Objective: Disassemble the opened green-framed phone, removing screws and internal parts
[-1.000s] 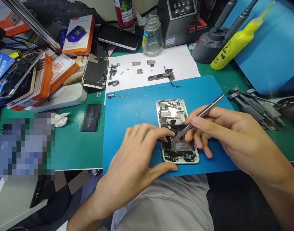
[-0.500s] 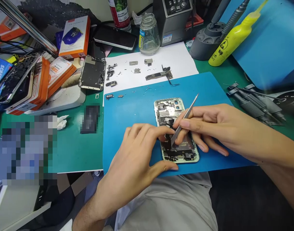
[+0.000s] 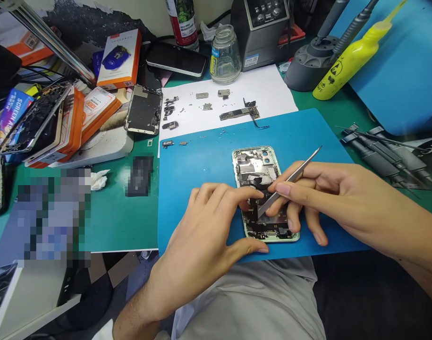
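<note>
An opened phone housing [image 3: 261,170] with a pale green rim lies on a blue mat [image 3: 201,165], its inner parts bare. My left hand [image 3: 205,236] rests on the mat at the housing's left edge, fingertips pressed down on the parts inside, thumb along the lower corner. My right hand [image 3: 329,198] comes in from the right and pinches a thin metal pry tool [image 3: 290,182]. The tool's flat tip lies inside the housing next to my left fingertips.
A white sheet [image 3: 233,99] behind the mat carries a logic board [image 3: 239,114], small brackets and screws. A removed screen [image 3: 144,109], orange boxes, a glass jar [image 3: 225,48], a yellow bottle [image 3: 350,56] and screwdrivers [image 3: 385,151] surround the mat. A green mat [image 3: 113,217] lies under everything.
The pry tool swung steeper, then flatter again, with its tip staying inside the housing. My left hand has kept its hold on the phone. The view shifted slightly.
</note>
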Demonstrator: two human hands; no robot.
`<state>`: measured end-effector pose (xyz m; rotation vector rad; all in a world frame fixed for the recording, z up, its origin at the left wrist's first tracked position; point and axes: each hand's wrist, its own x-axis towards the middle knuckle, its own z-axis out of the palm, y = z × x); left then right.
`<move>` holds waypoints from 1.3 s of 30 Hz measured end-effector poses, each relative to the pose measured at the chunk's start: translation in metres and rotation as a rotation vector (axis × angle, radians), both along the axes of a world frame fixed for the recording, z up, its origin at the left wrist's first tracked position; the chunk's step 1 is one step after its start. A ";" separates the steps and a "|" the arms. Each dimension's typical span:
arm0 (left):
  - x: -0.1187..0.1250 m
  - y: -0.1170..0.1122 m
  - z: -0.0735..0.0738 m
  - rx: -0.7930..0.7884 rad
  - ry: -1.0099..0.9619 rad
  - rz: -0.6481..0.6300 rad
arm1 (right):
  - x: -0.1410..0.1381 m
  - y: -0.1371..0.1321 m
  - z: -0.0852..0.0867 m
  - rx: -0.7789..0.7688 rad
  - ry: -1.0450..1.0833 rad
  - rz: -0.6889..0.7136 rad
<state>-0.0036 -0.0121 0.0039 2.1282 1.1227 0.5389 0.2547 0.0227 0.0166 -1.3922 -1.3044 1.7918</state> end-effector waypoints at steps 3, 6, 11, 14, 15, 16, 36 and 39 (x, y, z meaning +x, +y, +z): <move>0.000 0.000 -0.001 0.005 -0.005 0.002 | 0.006 0.004 0.000 -0.065 0.012 0.098; 0.000 0.000 -0.002 0.012 -0.003 0.002 | 0.010 0.008 0.000 -0.075 0.009 0.172; 0.000 0.000 -0.003 0.004 -0.014 0.002 | 0.015 0.015 0.002 -0.069 0.076 0.172; 0.000 0.000 -0.002 -0.001 -0.022 -0.005 | 0.014 0.011 0.005 -0.063 0.044 0.205; 0.000 0.000 -0.002 0.000 -0.022 -0.005 | 0.011 0.006 0.006 -0.044 0.015 0.182; 0.000 0.000 -0.001 0.000 -0.022 -0.007 | 0.008 0.000 0.007 -0.011 -0.025 0.134; -0.002 0.001 0.001 0.000 -0.005 -0.037 | 0.015 0.005 0.002 0.040 0.002 0.180; -0.002 0.002 0.001 0.001 -0.001 -0.042 | 0.011 0.012 0.000 -0.040 0.034 0.222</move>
